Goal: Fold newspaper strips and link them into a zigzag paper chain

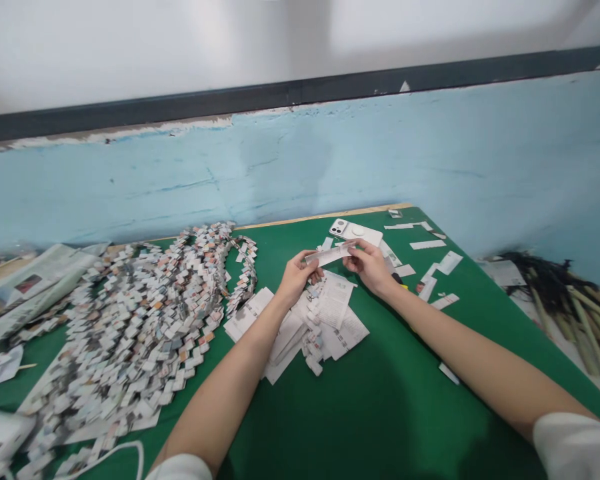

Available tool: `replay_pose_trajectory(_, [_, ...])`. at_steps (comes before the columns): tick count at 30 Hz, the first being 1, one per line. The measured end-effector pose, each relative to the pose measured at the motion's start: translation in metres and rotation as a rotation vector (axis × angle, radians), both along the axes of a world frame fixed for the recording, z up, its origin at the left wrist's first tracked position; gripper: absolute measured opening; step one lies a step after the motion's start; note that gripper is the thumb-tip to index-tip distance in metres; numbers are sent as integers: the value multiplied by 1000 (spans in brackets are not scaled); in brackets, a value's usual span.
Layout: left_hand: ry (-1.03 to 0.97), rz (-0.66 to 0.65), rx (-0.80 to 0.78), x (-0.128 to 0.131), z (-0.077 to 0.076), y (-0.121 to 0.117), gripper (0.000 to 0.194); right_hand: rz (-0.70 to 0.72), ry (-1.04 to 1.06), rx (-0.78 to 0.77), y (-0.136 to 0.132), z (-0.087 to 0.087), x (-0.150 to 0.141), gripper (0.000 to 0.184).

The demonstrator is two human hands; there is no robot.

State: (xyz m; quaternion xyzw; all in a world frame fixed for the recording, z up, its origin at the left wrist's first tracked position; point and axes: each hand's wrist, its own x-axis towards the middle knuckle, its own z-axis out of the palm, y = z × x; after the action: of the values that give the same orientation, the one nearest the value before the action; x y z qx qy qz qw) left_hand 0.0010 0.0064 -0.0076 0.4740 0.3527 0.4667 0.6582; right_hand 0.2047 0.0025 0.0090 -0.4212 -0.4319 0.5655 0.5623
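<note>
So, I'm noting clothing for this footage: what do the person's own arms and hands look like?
The left hand and right hand wear no gloves. The left forearm and right forearm are bare, with no watch or bracelet showing. The left sleeve and right sleeve are whitish, with no visible markings.

Paper strip [331,255] was held at both ends

The strip was long, narrow and greyish white; any marks on it were too blurred to read. It ran nearly straight from the left hand [301,272] to the right hand [366,264], raised above loose papers, its right end slightly higher in view. Below the left hand, a short zigzag chain [311,337] of small folded pieces, mostly white, lay on those papers [353,332]. Whether the left fingers touched the chain could not be told.
</note>
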Motion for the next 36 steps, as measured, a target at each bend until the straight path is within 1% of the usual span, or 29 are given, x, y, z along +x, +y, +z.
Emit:
replay_pose_trajectory(3, [-10,-30,-10,-2,2,0,31,-11,34,-27,0,0,1,15])
replay_pose_trajectory(5, [-10,-52,-10,-3,4,-2,27,-25,-3,-26,0,0,2,11])
replay_pose_trajectory(6, [-13,-59,-8,-3,4,-3,31,-31,-24,-16,-1,0,2,10])
replay_pose_trajectory(9, [-10,-53,21,-1,7,-6,49,-6,-75,34,-4,1,1,7])
replay_pose_trajectory(11, [80,-56,72,2,8,-9,50,29,-109,64,-6,1,-1,8])
replay_pose_trajectory(14, [262,-121,119,4,8,-12,50,33,-163,93,-8,1,-2,10])
replay_pose_trajectory(16, [285,-99,145,5,7,-13,50,18,-185,98,-9,2,-2,11])
replay_pose_trajectory(17, [300,-108,158,5,6,-14,49,16,-190,95,-9,2,-2,12])
replay_pose_trajectory(19, [317,-110,192,4,4,-13,47,24,-192,84,-8,3,-3,14])
replay_pose_trajectory(21, [305,-111,189,4,1,-11,46,34,-175,72,-7,2,-5,20])
replay_pose_trajectory(25, [215,-95,148,3,-3,-7,47,55,-52,42,-3,-1,-10,34])
replay_pose_trajectory(27, [204,-97,145,3,-3,-6,47,92,-40,38,-3,-5,-11,47])
replay_pose_trajectory(29, [212,-107,151,2,-2,-7,47,107,-112,62,-3,-8,-12,53])
replay_pose_trajectory(33, [270,-169,194,-1,4,-10,49,38,-352,111,-5,-12,-11,54])
replay_pose_trajectory(36, [341,-183,249,-3,8,-13,51,26,-402,117,-6,-9,-11,56])
